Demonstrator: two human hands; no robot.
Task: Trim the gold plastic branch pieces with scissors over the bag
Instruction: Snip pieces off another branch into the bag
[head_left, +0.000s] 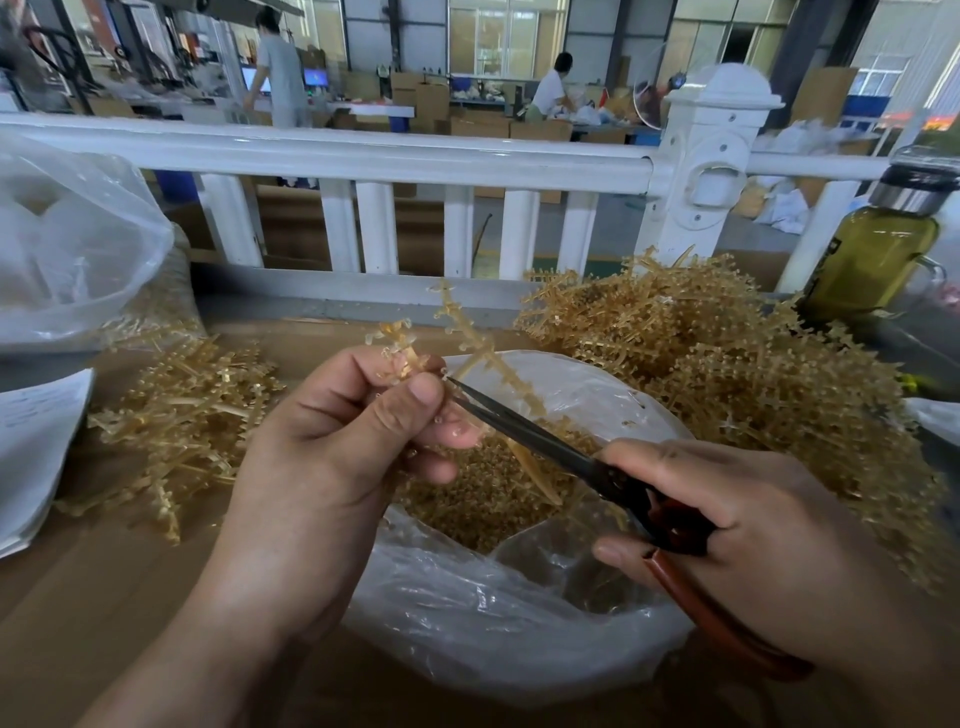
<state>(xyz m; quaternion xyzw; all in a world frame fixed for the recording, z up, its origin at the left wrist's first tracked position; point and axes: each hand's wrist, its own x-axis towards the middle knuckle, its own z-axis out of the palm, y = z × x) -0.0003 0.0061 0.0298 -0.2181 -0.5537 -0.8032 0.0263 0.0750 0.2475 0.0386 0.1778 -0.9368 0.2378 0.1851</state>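
just above the open mouth of the clear plastic bag (493, 639), the left hand (332, 447) is pinching a small bunch of gold plastic branch pieces (402, 345) between its thumb and curled fingers, the knobbly tips sticking up past the knuckles. a longer gold sprig (485, 358) is slanting just beyond that pinch, its top rising away from the fingers and its stem pointing down into the bag; whether the fingertips are gripping it too i cannot tell. the right hand (753, 525) is curling its fingers and thumb round the red-brown handles of the scissors (540, 441). the dark blades are lying nearly together, their tip reaching right up to the left thumb and crossing in front of the sprig. directly beneath both grips, the bag is holding a heap of small gold trimmings (483, 504). out past the scissor hand, a big tangled pile of gold branches (727, 364) is sitting just beside the bag. on the far side of the pinching hand, a smaller pile (187, 410) is lying on the brown cardboard surface (104, 613). beyond that smaller pile, a stack of white papers (36, 447) and a second, cloudy plastic bag (72, 234) are sitting. a bottle of yellow-green liquid (878, 254) is standing behind the big pile, and a white railing (374, 156) is running across behind everything.
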